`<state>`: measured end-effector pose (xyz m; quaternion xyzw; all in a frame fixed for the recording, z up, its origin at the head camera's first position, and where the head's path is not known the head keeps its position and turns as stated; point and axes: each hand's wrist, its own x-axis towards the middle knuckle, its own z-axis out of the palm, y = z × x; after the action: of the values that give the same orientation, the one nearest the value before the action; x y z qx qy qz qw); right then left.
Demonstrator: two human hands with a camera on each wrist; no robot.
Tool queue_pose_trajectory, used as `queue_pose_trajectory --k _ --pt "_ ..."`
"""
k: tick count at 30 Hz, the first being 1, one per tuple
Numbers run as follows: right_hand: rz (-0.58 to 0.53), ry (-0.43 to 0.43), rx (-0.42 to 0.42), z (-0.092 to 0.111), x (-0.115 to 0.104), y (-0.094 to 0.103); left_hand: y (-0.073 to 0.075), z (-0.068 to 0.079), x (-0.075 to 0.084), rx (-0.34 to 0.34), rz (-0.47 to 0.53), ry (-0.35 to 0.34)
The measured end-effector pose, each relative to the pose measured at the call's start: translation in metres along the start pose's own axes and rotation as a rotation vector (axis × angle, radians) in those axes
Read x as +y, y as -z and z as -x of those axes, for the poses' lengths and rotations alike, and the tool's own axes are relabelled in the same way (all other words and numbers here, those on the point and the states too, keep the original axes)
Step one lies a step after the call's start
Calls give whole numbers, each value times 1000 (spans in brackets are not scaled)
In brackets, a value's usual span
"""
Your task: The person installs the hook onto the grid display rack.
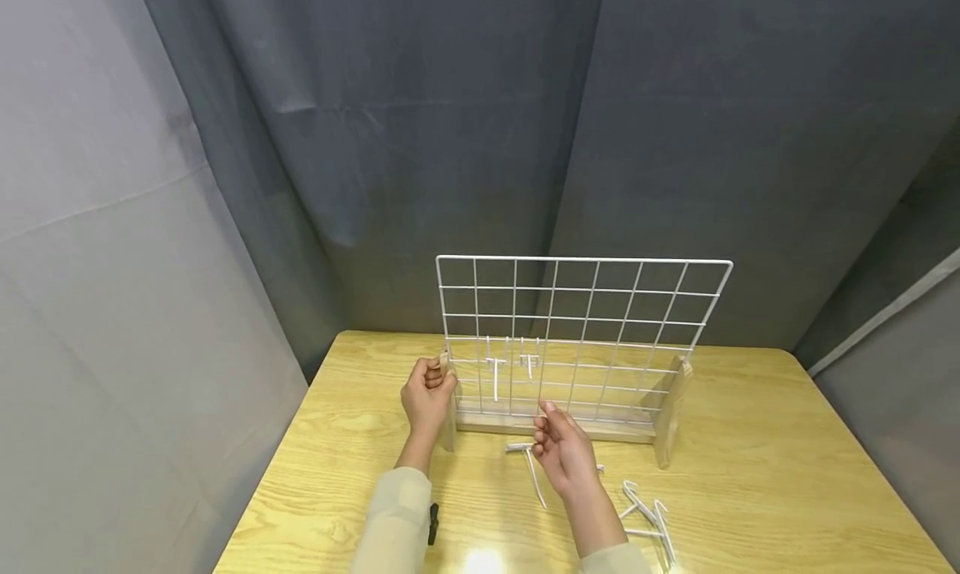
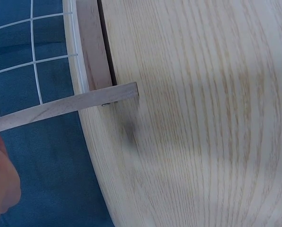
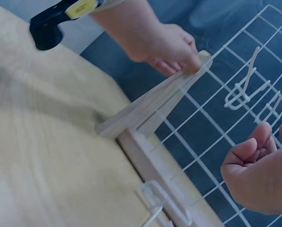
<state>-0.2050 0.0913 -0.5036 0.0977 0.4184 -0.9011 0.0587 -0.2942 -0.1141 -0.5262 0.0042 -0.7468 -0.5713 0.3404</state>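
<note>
A white wire grid panel [image 1: 576,318] stands upright in a wooden base with two side posts. My left hand [image 1: 427,393] grips the top of the left wooden post [image 2: 60,107], fingers curled at its outer side. Two white wire hooks hang on the grid: one with a long prong [image 1: 495,378] nearer the left post, and a second hook [image 1: 529,361] beside it. My right hand [image 1: 562,449] is in front of the grid below the second hook, its fingers loosely curled and nothing visible in them. The right wrist view shows its fingertips [image 3: 261,135] close to that hook.
On the wooden table [image 1: 765,474], a loose white hook [image 1: 534,474] lies just before the base, left of my right hand. More white hooks [image 1: 651,520] lie to the right, overlapping. A grey curtain [image 1: 465,141] hangs behind the table.
</note>
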Motion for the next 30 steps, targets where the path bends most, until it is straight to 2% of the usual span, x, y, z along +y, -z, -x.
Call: queue_pose_trajectory --k 8,13,21,30 --pt "68 24 40 5 13 16 0 -1 2 -4 -5 25" --pt "100 39 44 7 20 23 1 -2 1 1 3 15" --pt "182 133 67 10 33 34 0 -2 -1 3 5 -8" --pt "311 218 142 12 54 44 0 0 0 -5 25 14"
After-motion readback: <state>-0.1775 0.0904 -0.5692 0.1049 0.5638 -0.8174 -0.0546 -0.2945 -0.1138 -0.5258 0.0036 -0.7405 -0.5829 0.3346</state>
